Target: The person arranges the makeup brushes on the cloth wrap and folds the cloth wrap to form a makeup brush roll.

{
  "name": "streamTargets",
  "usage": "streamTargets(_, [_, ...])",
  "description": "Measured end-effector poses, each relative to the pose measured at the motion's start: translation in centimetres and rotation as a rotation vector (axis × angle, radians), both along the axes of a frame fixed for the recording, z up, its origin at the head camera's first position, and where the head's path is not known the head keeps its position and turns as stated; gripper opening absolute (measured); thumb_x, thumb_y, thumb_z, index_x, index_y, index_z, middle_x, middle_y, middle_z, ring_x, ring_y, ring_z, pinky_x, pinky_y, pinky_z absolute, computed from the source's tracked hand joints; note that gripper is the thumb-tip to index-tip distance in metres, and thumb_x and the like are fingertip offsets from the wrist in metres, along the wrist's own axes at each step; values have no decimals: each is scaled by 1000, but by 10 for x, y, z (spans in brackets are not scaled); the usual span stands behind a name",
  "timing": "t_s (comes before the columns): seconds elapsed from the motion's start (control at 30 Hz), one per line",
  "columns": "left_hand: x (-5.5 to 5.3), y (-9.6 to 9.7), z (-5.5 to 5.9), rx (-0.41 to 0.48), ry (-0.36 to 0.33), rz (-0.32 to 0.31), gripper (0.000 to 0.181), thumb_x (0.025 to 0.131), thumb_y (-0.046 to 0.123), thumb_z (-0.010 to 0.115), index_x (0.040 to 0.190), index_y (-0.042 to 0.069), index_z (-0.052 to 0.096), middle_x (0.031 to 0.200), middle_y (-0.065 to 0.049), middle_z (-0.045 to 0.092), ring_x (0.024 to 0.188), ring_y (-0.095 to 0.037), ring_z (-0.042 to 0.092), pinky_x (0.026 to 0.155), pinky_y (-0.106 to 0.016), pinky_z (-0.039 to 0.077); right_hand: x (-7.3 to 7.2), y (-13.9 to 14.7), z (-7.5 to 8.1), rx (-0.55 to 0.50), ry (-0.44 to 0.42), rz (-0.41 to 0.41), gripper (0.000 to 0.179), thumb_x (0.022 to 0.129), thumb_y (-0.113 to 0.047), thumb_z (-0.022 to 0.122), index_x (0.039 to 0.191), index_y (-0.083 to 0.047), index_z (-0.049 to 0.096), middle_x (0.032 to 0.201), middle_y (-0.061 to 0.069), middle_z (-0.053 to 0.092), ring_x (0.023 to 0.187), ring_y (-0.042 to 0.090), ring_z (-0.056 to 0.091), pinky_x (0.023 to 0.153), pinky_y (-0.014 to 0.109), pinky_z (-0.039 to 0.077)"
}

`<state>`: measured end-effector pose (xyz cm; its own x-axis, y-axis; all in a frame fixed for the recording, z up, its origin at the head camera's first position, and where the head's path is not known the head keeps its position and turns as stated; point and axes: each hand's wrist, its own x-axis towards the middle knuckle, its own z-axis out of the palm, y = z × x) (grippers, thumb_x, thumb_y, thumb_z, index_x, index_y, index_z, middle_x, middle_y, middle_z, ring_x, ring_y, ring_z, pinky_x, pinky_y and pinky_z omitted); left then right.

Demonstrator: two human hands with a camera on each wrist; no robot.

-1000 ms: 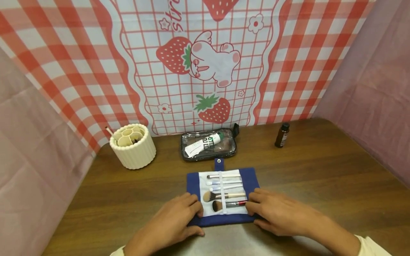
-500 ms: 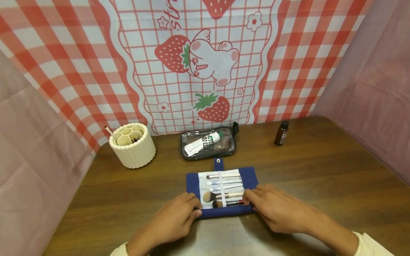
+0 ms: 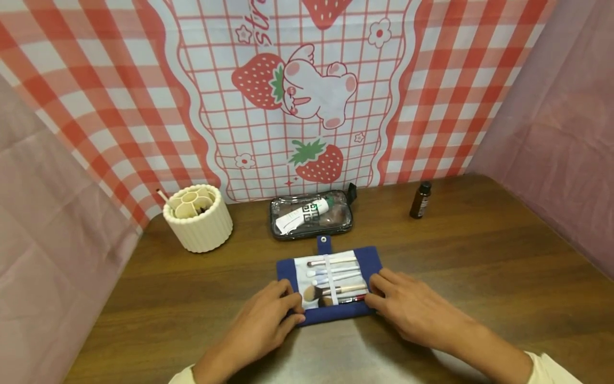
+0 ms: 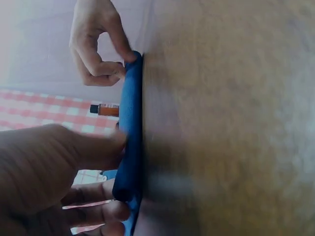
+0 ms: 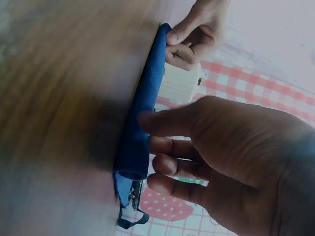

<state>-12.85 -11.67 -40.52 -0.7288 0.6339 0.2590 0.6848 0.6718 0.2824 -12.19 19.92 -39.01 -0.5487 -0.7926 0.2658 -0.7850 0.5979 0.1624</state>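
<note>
A navy fabric brush roll [image 3: 368, 262] with a white lining lies spread on the table, its snap tab pointing away from me. Several makeup brushes [image 3: 341, 289] sit under a white elastic band across the lining. The near edge is curled up into a tube [image 4: 131, 113] that partly covers the lowest brush, the one with a red part. My left hand [image 3: 268, 313] pinches the left end of this edge, thumb on the near side. At the right end, my right hand [image 3: 408, 306] holds it likewise, thumb against the blue tube and fingers behind.
Behind the roll lies a clear zip pouch [image 3: 338, 217] with a white tube [image 3: 303, 215] in it. A cream ribbed holder [image 3: 203, 229] stands at the back left, a small brown bottle [image 3: 420, 201] at the back right. A strawberry-print cloth [image 3: 268, 133] hangs behind.
The near edge of the brush roll, flat a second ago, has been turned up and away from me over the lowest brush. Both hands came along, thumbs now on the curled edge.
</note>
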Motion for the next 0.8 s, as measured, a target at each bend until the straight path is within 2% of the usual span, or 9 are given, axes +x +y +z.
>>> streamTargets(0.13, [1, 0, 2, -81, 3, -20, 20, 87, 39, 79, 92, 23, 67, 91, 11, 50, 80, -5, 47, 69, -26, 46, -1, 1, -3, -2, -4, 17, 19, 93, -17, 67, 111, -16, 66, 102, 1, 53, 88, 15, 50, 70, 33, 53])
streamTargets(0.23, [1, 1, 1, -102, 8, -35, 19, 89, 35, 78, 94, 20, 66, 94, 10, 52, 84, -6, 49, 73, -29, 48, -2, 2, -6, -17, -16, 25, 20, 93, -16, 65, 112, -16, 63, 102, 0, 53, 89, 15, 52, 71, 34, 54])
streamTargets(0.5, [1, 3, -1, -127, 127, -66, 15, 95, 26, 70, 101, 12, 68, 96, 5, 54, 88, -12, 53, 81, -33, 49, -9, 3, -9, -45, 46, 64, 26, 89, -13, 66, 114, -11, 62, 99, 0, 56, 87, 17, 56, 78, 39, 53])
streamTargets(0.67, [2, 4, -3, -79, 172, -74, 10, 96, 18, 68, 100, 9, 68, 95, 3, 53, 87, -13, 52, 80, -32, 49, -11, 5, -8, -21, 29, 57, 36, 84, -22, 75, 116, -13, 61, 102, -2, 58, 92, 17, 56, 80, 39, 51])
streamTargets(0.8, [2, 5, -6, -15, 201, -77, 7, 94, 12, 69, 98, 6, 66, 93, 2, 52, 84, -14, 50, 76, -32, 48, -12, 5, -8, -22, 35, 69, 36, 82, -24, 78, 112, -14, 60, 96, -3, 56, 89, 16, 55, 78, 38, 50])
